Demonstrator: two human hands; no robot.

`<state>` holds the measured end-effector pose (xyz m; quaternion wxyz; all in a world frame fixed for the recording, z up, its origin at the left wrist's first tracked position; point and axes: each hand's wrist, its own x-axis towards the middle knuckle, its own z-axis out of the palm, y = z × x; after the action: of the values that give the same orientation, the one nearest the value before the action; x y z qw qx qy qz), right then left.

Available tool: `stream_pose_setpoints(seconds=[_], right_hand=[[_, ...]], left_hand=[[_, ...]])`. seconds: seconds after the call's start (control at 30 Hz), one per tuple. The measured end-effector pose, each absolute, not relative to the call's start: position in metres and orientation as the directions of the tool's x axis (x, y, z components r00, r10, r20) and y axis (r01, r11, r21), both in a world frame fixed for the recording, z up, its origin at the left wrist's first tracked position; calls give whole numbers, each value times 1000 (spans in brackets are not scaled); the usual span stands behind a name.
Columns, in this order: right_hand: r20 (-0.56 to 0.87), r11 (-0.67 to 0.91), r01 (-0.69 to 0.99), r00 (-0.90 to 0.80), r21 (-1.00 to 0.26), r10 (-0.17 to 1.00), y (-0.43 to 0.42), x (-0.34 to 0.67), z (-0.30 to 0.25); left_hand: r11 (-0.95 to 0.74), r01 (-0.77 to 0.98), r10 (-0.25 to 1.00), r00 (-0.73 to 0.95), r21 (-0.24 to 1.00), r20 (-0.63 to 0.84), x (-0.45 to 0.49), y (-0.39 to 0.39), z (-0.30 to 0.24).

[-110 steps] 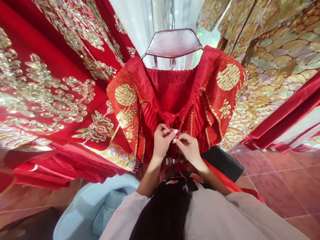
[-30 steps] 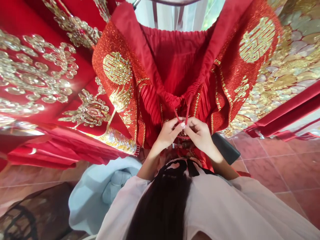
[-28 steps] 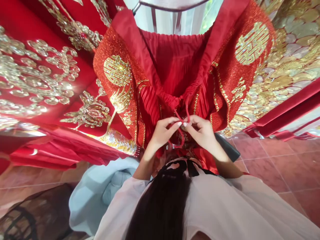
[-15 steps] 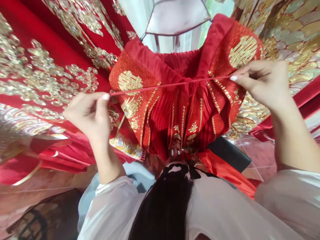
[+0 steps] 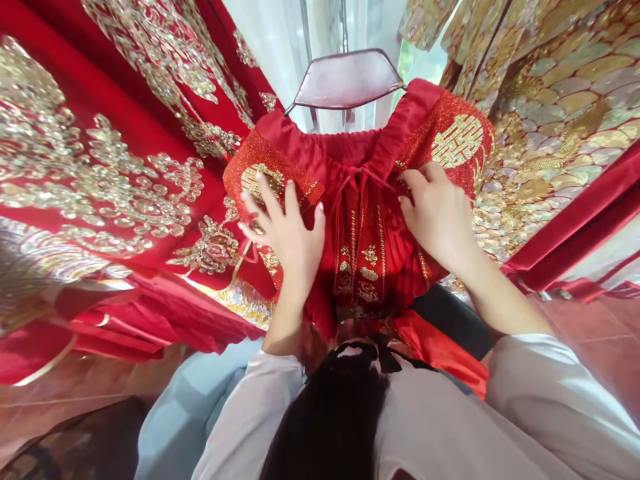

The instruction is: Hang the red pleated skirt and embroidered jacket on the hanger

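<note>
A red garment [image 5: 357, 220] with a gathered neckline, pleats and gold embroidery hangs on a hanger [image 5: 347, 80] in front of me. At the middle of its neckline a thin red drawstring [image 5: 361, 172] is tied in a bow, its ends trailing down. My left hand [image 5: 293, 237] spreads its fingers over the left panel, partly covering a round gold emblem [image 5: 261, 183]. Over the right panel, my right hand [image 5: 437, 217] has bent fingers and a gap between thumb and forefinger. It lies just below the other gold emblem [image 5: 457, 140].
A red gown [image 5: 100, 160] with clear beads hangs at the left, and a gold-scaled garment [image 5: 555, 113] at the right. Below the red garment are a black flat object [image 5: 453, 320] and a bright red cloth [image 5: 440, 350]. Tiled floor [image 5: 590, 360] shows at the lower right.
The drawstring, stretched between both hands before, has been let go and now hangs from the bow. Both hands moved inward over the front panels. The left fingers have spread.
</note>
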<state>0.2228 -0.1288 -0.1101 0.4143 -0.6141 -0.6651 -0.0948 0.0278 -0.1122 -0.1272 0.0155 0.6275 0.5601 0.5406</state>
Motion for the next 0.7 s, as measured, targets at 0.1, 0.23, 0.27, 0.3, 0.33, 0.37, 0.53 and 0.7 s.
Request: stream_pose_setpoints(seconds=[0.1,0.23,0.27,0.3,0.33,0.37,0.53,0.7], right_hand=[[715,323,854,78,-408,695,-110,203,-115],[745,444,758,82,-477,662,-86,196,-123],[733,448,743,83,-497,675,-83,198,-123],[717,451,728,80,-517,692,-82,200,-122],[702,458,710,73,-535,708,-83,204,-120],[690,470,687,64,-554,721,-85,207,-117],[702,509,630,81,-586,708,-109,212,-100],[746,478,692,133,-542,653,-112,207,-81]], left_hand=[[-460,611,722,-165,644,672,52,-97,-138],[-553,555,713,-70,621,698,64,-75,-144],[-570,542,712,-48,617,700,63,-72,-143],[-584,524,715,-29,620,698,59,-69,-141],[-597,495,722,-11,632,691,55,-68,-137],[-608,451,736,12,653,677,50,-67,-133],[-614,112,788,146,781,598,32,-75,-111],[-650,46,755,155,759,637,15,-64,-84]])
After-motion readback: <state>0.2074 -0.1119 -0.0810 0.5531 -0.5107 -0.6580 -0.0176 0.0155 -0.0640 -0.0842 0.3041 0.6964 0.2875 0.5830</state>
